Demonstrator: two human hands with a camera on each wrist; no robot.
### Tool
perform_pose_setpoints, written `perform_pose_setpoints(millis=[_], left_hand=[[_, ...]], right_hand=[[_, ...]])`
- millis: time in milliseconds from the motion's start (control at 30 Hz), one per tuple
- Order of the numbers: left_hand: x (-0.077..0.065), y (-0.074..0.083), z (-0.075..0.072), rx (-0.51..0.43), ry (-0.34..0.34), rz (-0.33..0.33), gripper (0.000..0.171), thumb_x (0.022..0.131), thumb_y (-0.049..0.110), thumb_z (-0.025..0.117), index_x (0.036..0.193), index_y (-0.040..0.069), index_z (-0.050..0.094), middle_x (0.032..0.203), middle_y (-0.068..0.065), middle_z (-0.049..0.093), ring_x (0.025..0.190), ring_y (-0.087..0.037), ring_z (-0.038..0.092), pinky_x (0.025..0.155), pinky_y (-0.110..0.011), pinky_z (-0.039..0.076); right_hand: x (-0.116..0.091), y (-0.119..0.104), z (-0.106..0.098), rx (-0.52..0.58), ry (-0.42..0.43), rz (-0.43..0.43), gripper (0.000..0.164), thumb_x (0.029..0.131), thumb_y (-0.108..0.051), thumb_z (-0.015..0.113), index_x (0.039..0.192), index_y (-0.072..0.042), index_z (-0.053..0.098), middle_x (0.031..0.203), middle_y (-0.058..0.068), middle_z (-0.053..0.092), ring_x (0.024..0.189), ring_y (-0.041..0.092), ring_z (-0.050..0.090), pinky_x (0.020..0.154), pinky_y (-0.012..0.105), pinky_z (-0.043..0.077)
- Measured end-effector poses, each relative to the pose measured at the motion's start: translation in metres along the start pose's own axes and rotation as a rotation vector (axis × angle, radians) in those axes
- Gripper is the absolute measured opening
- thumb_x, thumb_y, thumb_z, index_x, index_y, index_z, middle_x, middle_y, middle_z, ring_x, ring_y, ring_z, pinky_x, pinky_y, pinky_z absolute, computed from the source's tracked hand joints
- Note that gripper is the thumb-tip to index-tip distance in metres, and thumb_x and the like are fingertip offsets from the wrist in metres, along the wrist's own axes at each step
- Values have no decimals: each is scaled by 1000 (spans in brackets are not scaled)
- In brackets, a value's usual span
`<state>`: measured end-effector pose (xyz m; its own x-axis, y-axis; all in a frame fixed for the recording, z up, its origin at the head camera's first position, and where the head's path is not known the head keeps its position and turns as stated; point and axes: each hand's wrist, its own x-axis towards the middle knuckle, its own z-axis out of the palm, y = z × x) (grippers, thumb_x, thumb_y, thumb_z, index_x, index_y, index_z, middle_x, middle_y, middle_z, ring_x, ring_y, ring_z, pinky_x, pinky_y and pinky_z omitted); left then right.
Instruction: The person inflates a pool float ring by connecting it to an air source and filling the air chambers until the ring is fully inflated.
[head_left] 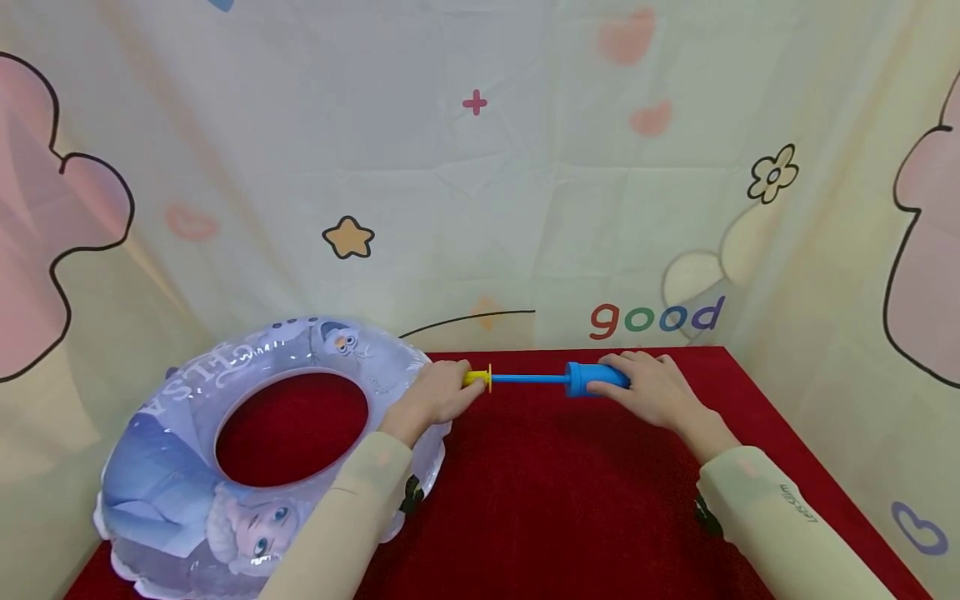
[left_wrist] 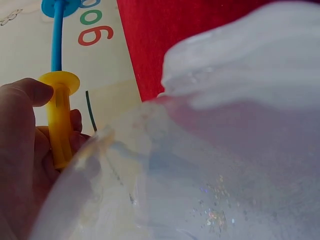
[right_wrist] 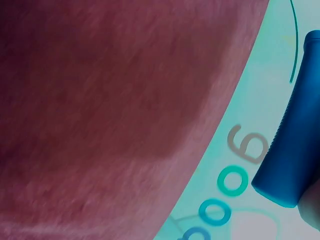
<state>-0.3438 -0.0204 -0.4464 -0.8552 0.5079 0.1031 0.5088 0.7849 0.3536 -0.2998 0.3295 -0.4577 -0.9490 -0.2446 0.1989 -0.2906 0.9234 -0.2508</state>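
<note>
A hand air pump spans the gap between my two hands, its thin blue rod (head_left: 528, 379) drawn out of the barrel. My left hand (head_left: 435, 393) grips the yellow handle (left_wrist: 60, 125), thumb by its round flange. Around the blue barrel (head_left: 585, 380) curl the fingers of my right hand (head_left: 651, 390). The right wrist view shows the ridged side of the barrel (right_wrist: 295, 135) at its right edge. An inflated swim ring (head_left: 153, 467) with cartoon prints lies on the left, partly behind my left forearm. Its clear plastic (left_wrist: 210, 170) fills much of the left wrist view.
Dark red cloth (head_left: 555, 500) covers the table under the pump and ring. A pale printed curtain (head_left: 450, 183) rises along the back and both sides, with coloured "good" lettering (head_left: 657, 317) near the table's far edge.
</note>
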Motion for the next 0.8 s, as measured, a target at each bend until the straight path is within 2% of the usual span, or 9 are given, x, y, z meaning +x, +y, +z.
perform_pose_setpoints(millis=[167, 333, 467, 600, 800], left_hand=[[1, 0, 0, -19, -6, -10, 25, 95, 32, 50, 81, 11, 52, 65, 0, 45, 59, -15, 42, 58, -28, 36], [1, 0, -1, -18, -22, -11, 24, 95, 30, 51, 81, 11, 51, 65, 0, 46, 59, -15, 43, 58, -28, 37], [2, 1, -2, 1, -18, 7, 25, 96, 30, 50, 80, 11, 51, 65, 0, 46, 59, -15, 42, 59, -29, 36], [4, 2, -1, 21, -8, 8, 25, 96, 30, 49, 79, 12, 51, 65, 1, 45, 59, -15, 42, 59, -29, 36], [7, 3, 0, -18, -1, -10, 25, 97, 31, 48, 81, 12, 52, 67, -1, 49, 59, -16, 46, 58, -29, 38]], right_hand=[[-6, 10, -4, -12, 21, 10, 66, 94, -59, 63, 138, -10, 62, 132, 19, 62, 118, 40, 55, 94, 60, 40], [-4, 2, 3, -11, 17, 7, 67, 94, -61, 61, 138, -10, 63, 129, 18, 63, 114, 37, 56, 91, 58, 39], [7, -18, 13, -15, 18, -1, 65, 94, -60, 61, 139, -12, 63, 130, 15, 64, 115, 34, 56, 90, 55, 39], [24, -49, 21, -40, 21, -11, 63, 94, -60, 61, 139, -16, 63, 129, 11, 65, 114, 31, 58, 88, 52, 39], [42, -87, 27, -68, 28, -41, 64, 94, -63, 59, 140, -17, 62, 133, 10, 64, 115, 31, 60, 89, 52, 39]])
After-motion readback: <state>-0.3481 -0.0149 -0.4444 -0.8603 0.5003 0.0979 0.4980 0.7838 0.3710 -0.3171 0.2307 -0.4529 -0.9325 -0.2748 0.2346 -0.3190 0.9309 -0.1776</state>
